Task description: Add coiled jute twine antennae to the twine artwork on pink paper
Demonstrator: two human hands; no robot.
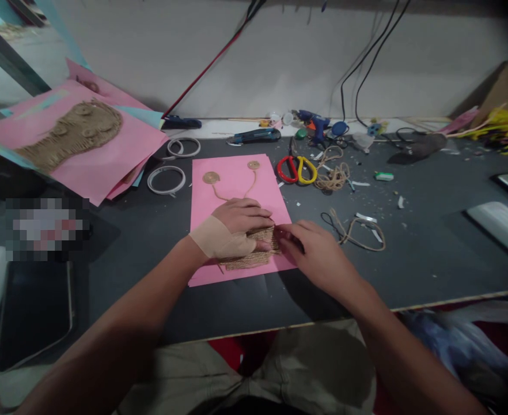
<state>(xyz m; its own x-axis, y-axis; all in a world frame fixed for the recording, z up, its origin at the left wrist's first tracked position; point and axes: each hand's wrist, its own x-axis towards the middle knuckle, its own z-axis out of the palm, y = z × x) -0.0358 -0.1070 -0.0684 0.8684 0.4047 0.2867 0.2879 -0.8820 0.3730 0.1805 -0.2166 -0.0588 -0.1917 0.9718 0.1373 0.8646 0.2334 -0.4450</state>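
L hand spread flat on twine patch, on pink sheet nr table's front edge. R hand has fingertips bunched at patch's R edge; can't tell if gripping. Patch partly hidden under L hand.

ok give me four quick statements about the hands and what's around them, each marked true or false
1. The left hand lies on the twine piece. True.
2. Both scissor handles are red. False: the scissors have one red and one yellow handle.
3. Two coiled discs sit on the pink sheet under the twine piece. True.
4. The right hand grips the glue gun. False: the right hand is at the twine piece's edge; the blue glue gun lies beyond the sheet.
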